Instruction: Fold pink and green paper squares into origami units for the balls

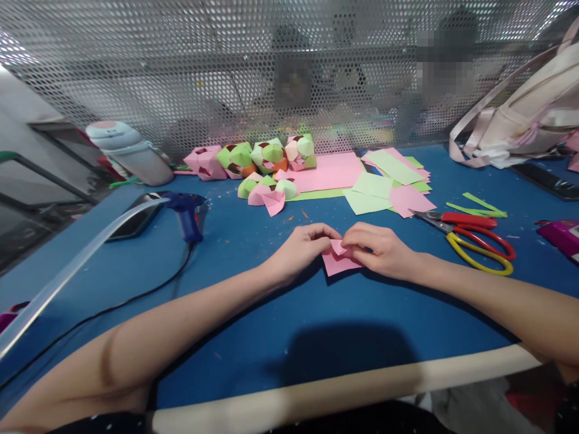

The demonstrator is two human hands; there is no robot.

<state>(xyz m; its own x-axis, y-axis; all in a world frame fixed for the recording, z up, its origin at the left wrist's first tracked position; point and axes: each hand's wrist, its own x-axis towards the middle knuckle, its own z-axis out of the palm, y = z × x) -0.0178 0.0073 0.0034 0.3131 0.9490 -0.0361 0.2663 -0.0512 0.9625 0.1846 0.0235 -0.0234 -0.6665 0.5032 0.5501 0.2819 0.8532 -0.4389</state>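
Note:
Between my two hands is a square of pink paper point(337, 265), its far corner folded over toward me. My left hand point(304, 248) pinches the paper's left edge with thumb and fingers. On the other side, my right hand point(377, 248) grips the right edge, fingertips close to the folded corner. Beyond my hands lies a spread of loose pink and green paper sheets point(368, 193). A small cluster of folded pink and green paper pieces point(266, 191) sits behind my left hand, with a row of folded paper balls point(239, 160) at the back.
Scissors with red and yellow handles point(479, 241) lie to the right, near green paper strips point(479, 205). At left are a blue glue gun point(185, 214) with a long glue stick and cord, a phone point(136, 217) and a bottle point(131, 154). A perforated metal panel point(226, 78) bounds the back; a bag point(529, 114) stands right.

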